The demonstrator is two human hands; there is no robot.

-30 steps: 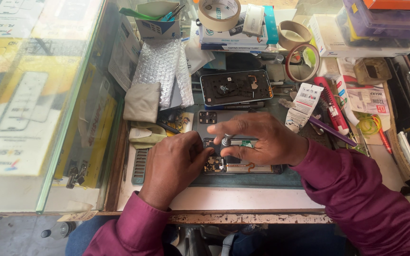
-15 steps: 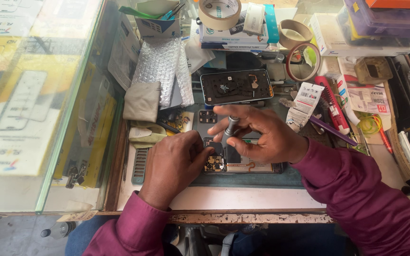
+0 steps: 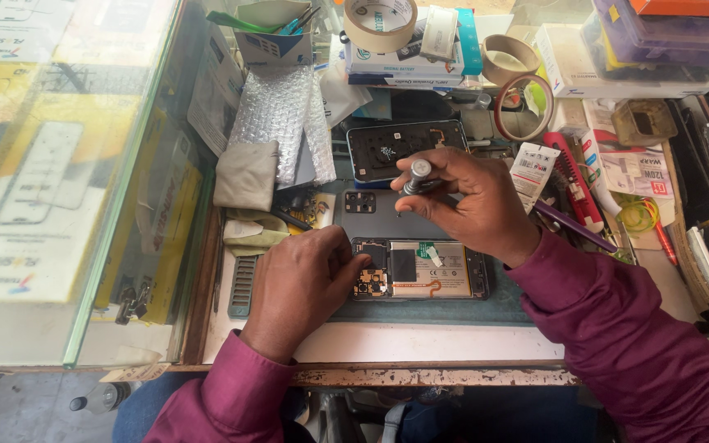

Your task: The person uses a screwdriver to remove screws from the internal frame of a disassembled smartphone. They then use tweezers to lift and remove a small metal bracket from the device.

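1. The tabletop [image 3: 420, 343] is crowded. Behind the work lie a sheet of bubble wrap [image 3: 282, 115], a folded grey cloth [image 3: 246, 174], rolls of tape [image 3: 381, 21] on stacked boxes, and a red-handled brush [image 3: 576, 176] to the right. A glass showcase [image 3: 67, 180] walls off the left side.
2. A detached grey back cover [image 3: 371, 220] lies just beyond the opened phone, and a second dark phone body [image 3: 387, 148] rests farther back. These sit close around the work; nothing lies across the opened phone except the hands.
3. The opened phone [image 3: 420, 269] lies flat near the tabletop's front edge, insides facing up. Its long axis runs left to right, with the circuit board end to the left and the battery filling the right part.
4. The left hand [image 3: 301, 283] rests palm down at the phone's left end, fingers curled loosely, fingertips touching the board corner and steadying it.
5. The right hand [image 3: 473, 201] hovers above the back cover, fingers pinched closed around a small screwdriver [image 3: 413, 176]. The tool stands nearly upright, its round silver cap on top and its tip pointing down toward the cover, apart from the opened phone.
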